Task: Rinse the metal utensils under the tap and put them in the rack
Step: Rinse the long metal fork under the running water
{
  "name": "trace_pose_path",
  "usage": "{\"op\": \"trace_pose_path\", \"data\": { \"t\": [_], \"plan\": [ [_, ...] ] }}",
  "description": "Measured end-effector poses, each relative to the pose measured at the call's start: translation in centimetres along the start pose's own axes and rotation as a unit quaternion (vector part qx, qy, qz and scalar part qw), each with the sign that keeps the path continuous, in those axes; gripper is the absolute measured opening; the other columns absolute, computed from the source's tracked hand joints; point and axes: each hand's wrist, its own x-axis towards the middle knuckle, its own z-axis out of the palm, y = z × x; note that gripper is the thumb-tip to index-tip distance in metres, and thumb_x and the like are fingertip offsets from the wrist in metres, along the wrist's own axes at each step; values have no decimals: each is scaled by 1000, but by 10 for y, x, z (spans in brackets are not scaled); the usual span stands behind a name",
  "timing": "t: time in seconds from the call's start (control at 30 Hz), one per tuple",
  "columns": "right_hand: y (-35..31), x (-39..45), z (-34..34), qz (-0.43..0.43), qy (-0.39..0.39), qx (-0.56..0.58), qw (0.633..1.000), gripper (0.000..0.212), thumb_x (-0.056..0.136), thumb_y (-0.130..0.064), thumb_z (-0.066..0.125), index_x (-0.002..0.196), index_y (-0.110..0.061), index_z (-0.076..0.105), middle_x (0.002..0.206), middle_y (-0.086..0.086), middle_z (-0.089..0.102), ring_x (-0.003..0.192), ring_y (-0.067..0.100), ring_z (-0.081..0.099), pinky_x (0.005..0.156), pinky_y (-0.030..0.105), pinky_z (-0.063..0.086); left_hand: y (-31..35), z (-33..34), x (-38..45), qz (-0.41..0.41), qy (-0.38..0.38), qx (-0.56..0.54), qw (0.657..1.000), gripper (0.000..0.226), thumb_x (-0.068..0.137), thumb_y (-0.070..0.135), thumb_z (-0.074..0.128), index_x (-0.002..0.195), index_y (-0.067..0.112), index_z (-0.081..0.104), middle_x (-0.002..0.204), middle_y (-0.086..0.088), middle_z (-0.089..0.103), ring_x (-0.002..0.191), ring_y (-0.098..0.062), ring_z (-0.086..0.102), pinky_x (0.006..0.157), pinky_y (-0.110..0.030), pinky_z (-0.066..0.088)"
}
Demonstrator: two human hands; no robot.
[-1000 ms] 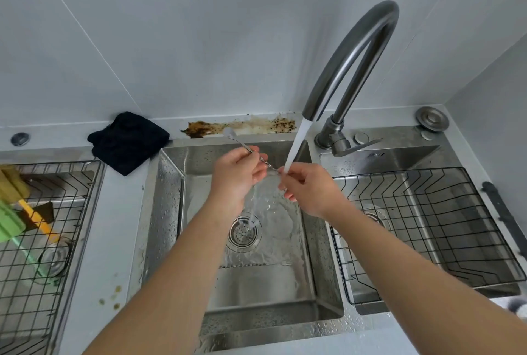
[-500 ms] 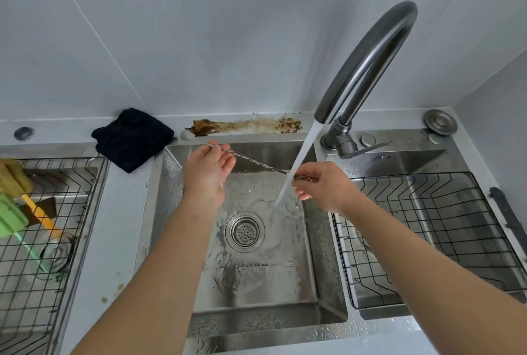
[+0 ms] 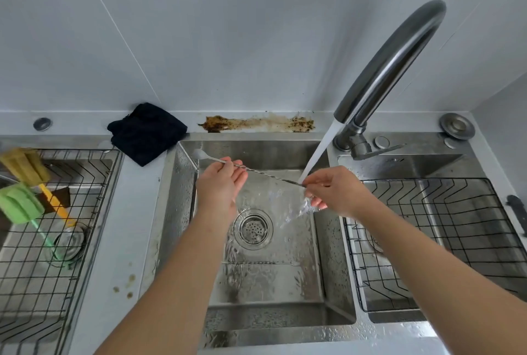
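While the long, thin, twisted-shaft metal bar spoon (image 3: 265, 172) spans the middle stainless-steel sink basin (image 3: 285, 283), its long axis runs from upper left to lower right, nearly level, with the small bowl end at the far left near the basin's left wall. At the left of the scene a black wire rack (image 3: 25, 269) holds a green-headed brush (image 3: 20, 203) and a yellow-handled brush (image 3: 28, 166); a dark folded cloth (image 3: 147, 132) lies on the tabletop behind it. The left hand (image 3: 219, 186) supports the shaft just inside the bowl end, fingers loosely extended, the shaft resting across the fingertips. The right hand (image 3: 333, 192) pinches the opposite end between thumb and fingers, directly beneath the stream from the curved grey metal tap (image 3: 393, 61), so that water strikes this end and spills over the fingers. To the right sits the black wire rack in the right basin (image 3: 456, 240), with nothing visible in it. Judged from this layout, the right hand is nearer that rack, and a transfer would swing the spoon rightward along its own axis.
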Motion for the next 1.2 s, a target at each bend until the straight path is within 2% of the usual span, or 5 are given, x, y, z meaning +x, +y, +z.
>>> {"op": "trace_pose_path", "data": {
  "t": [0.13, 0.3, 0.63, 0.87, 1.2],
  "plan": [
    [1, -4, -7, -3, 13, -93, 996, 11, 93, -24, 61, 98, -24, 71, 83, -5, 73, 73, 11, 71, 72, 42, 61, -14, 7, -4, -13, -18, -5, 1000, 7, 95, 4, 57, 99, 2, 62, 94, -11, 70, 88, -19, 71, 81, -29, 58],
    [-7, -9, -5, -28, 28, -171, 984, 14, 92, -33, 61, 100, -26, 71, 91, -6, 70, 81, 12, 67, 81, 34, 57, -41, 26, -21, -36, -57, 25, 997, 10, 95, 5, 58, 99, -2, 63, 95, -15, 71, 89, -22, 72, 76, -29, 60],
    [23, -26, -21, -23, 52, -159, 986, 10, 93, -29, 59, 90, -25, 68, 86, -7, 66, 64, 5, 56, 54, 17, 39, -68, 47, -40, -72, -89, 48, 992, 14, 95, 11, 60, 93, -2, 63, 84, -13, 70, 80, -21, 71, 73, -28, 60],
    [44, -39, -33, -12, 44, -153, 987, 11, 93, -30, 58, 86, -27, 66, 77, -9, 64, 58, 4, 51, 55, 17, 37, -62, 42, -32, -72, -67, 93, 991, 13, 92, 18, 65, 96, 5, 63, 91, -11, 73, 84, -20, 73, 78, -31, 60],
    [54, -46, -41, -25, 34, -176, 983, 15, 95, -31, 55, 93, -24, 69, 85, -9, 67, 55, -4, 46, 52, 12, 31, -57, 33, -22, -28, -115, 215, 969, 19, 93, 18, 63, 108, 7, 67, 91, -12, 74, 74, -19, 71, 65, -28, 58]
  ]
}}
